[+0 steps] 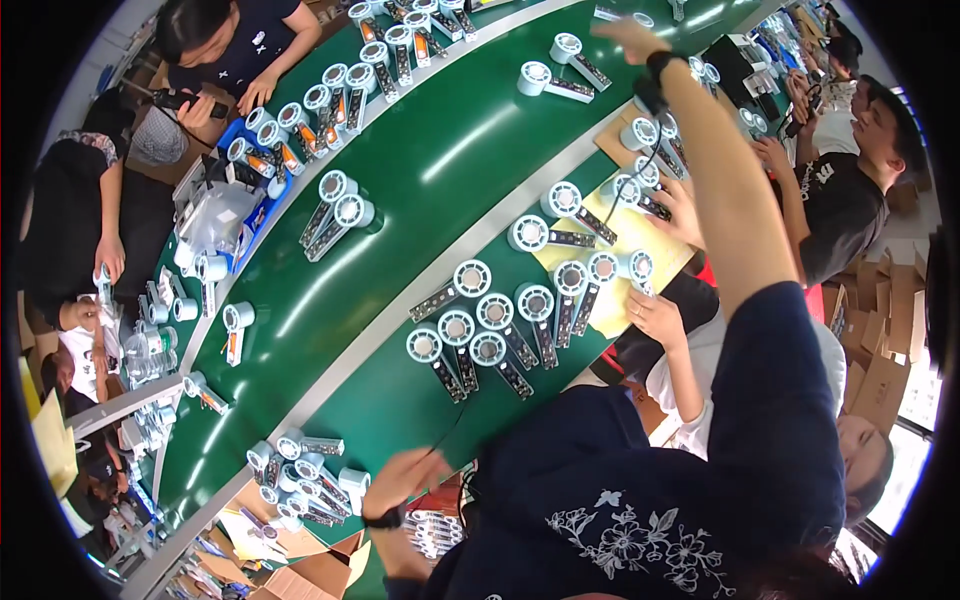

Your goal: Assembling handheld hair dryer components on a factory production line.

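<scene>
My left hand [405,478] is low over the near green table, fingers loosely stretched to the right, with no object visible in them. A thin dark cable [452,428] passes by its fingertips. A heap of pale blue handheld fans [300,478] lies just left of it. My right arm reaches far across to the upper right. At its end my right hand [632,40] is over the green belt, smeared by motion, so its grip is unclear. Two handheld fans [566,50] lie left of it. Several fans with exposed circuit boards [487,348] lie between my hands.
A metal rail [420,300] separates the table from the curved green belt [440,190]. Across the belt, fans with orange parts [290,115] stand near a blue tray [262,215]. To my right, a co-worker's hand [655,318] holds a fan over yellow paper [610,310]. Other people work around.
</scene>
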Tool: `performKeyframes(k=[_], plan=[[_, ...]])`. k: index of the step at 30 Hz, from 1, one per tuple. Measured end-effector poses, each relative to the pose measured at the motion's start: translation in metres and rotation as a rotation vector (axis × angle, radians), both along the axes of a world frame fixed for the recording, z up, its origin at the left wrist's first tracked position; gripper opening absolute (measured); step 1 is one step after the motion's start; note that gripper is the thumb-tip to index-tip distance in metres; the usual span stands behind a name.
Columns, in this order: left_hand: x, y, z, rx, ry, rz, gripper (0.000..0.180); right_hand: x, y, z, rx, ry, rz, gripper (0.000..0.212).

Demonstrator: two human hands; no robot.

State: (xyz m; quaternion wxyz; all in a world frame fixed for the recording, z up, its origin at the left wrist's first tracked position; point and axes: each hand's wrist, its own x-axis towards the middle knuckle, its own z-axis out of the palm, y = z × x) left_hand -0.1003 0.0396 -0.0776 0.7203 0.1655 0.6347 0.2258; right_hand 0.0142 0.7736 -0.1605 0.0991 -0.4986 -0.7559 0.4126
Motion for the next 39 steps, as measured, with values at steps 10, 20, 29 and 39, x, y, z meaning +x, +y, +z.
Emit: performKeyframes(k=[10,20,29,39], plan=[[0.030,-0.015,-0.002,0.153,-0.078,0.353,0.046,0.030,-0.064,-0.089,0.607,-0.543,-0.108,0.103],[0.022,0.028,-0.025,0.131,-0.073,0.458,0.048,0.042,-0.069,-0.090,0.654,-0.145,0.083,0.044],[0.027,0.011,-0.030,0.093,0.072,0.531,0.050,0.008,-0.111,-0.078,0.691,-0.123,0.199,0.031],[0.046,-0.016,-0.023,0.079,0.014,0.640,0.049,-0.013,-0.122,-0.103,0.616,-0.113,0.368,0.038]])
